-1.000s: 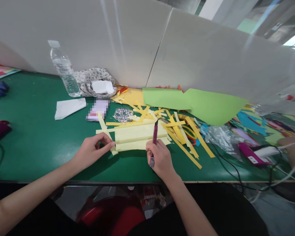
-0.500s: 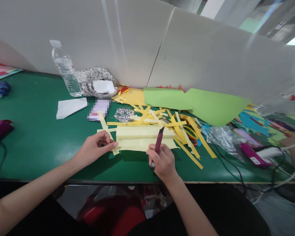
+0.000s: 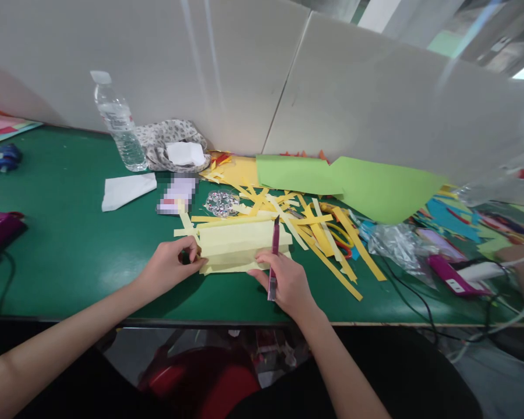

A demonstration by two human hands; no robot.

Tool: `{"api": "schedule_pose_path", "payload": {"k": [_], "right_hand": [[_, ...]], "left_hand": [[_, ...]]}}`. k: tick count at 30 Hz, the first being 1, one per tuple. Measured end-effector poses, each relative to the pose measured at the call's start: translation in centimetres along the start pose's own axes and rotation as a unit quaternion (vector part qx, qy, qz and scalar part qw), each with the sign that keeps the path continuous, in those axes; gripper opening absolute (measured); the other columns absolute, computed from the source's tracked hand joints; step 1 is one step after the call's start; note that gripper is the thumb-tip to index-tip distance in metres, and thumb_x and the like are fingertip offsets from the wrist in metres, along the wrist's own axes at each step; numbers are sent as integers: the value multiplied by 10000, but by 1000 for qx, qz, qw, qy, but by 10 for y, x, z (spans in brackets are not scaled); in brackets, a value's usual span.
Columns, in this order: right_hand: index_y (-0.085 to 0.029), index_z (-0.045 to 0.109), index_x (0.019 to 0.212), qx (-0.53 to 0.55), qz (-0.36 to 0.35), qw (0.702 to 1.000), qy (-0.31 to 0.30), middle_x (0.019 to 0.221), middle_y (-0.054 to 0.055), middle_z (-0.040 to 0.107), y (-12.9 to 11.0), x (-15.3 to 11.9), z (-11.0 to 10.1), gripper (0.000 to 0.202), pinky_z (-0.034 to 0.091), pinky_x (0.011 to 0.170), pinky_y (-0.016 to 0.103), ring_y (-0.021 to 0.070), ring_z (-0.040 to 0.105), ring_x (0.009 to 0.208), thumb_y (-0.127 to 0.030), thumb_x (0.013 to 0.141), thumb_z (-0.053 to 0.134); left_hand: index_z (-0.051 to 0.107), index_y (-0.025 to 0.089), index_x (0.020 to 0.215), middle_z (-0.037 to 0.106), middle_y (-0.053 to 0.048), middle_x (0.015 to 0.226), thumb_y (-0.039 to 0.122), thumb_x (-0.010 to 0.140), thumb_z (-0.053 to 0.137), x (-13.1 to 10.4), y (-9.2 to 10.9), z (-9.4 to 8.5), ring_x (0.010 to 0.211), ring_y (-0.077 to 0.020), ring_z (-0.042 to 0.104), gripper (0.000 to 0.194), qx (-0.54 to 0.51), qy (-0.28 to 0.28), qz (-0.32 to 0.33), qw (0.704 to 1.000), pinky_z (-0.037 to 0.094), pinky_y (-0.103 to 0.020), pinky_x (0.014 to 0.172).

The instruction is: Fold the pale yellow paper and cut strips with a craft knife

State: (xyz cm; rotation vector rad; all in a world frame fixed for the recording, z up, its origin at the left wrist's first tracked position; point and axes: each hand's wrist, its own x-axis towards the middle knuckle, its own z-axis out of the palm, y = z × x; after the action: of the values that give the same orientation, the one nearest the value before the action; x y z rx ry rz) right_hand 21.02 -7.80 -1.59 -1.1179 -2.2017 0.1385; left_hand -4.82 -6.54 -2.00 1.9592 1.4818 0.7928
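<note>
A pale yellow sheet of paper (image 3: 236, 240) with crosswise folds lies near the table's front edge. My left hand (image 3: 174, 260) pinches its left lower corner between thumb and fingers. Across the sheet's right part, my right hand (image 3: 286, 279) has a dark purple utility knife (image 3: 275, 241) tucked in it, blade end pointing away from me. The right thumb and index fingertip touch the paper's lower edge. Yellow paper strips (image 3: 332, 256) lie loosely behind the sheet and to its right, and scissors with yellow handles (image 3: 341, 235) are partly hidden under them.
Behind are a phone (image 3: 177, 195), a round dish of small gems (image 3: 221, 203), a water bottle (image 3: 121, 131), a patterned cloth (image 3: 174, 131) and green paper (image 3: 375, 186). Clear plastic wrap (image 3: 397, 247), a purple device (image 3: 454, 274) and cables lie right. Another person's arm (image 3: 521, 273) shows far right.
The yellow sheet has shifted slightly left and toward me, with its fold tilted up. My right hand has moved a little left, and the knife now stands more upright in it.
</note>
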Motion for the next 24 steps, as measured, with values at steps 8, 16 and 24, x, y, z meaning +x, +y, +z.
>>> {"api": "schedule_pose_path", "payload": {"k": [8, 16, 24], "right_hand": [[-250, 622, 1050, 358, 153, 913, 123, 849, 28, 723, -18, 3, -10, 353, 500, 790, 390, 215, 676, 778, -448, 916, 362], [-165, 645, 652, 421, 266, 851, 165, 483, 45, 633, -15, 8, -26, 659, 438, 400, 269, 165, 575, 419, -641, 857, 237], [-190, 611, 640, 85, 252, 962, 53, 532, -18, 588, -6, 10, -30, 296, 386, 479, 231, 117, 518, 472, -441, 793, 580]], "left_hand": [[354, 199, 625, 465, 77, 567, 345, 748, 590, 1, 4, -1, 484, -70, 357, 304, -18, -6, -4, 1000, 290, -188, 477], [355, 190, 615, 496, 72, 598, 311, 761, 590, 0, 2, 2, 493, -61, 350, 302, -38, 7, 11, 999, 297, -178, 484], [330, 198, 594, 398, 85, 514, 346, 729, 616, 0, 1, 4, 482, -74, 333, 350, -16, -20, -3, 1000, 252, -189, 466]]}}
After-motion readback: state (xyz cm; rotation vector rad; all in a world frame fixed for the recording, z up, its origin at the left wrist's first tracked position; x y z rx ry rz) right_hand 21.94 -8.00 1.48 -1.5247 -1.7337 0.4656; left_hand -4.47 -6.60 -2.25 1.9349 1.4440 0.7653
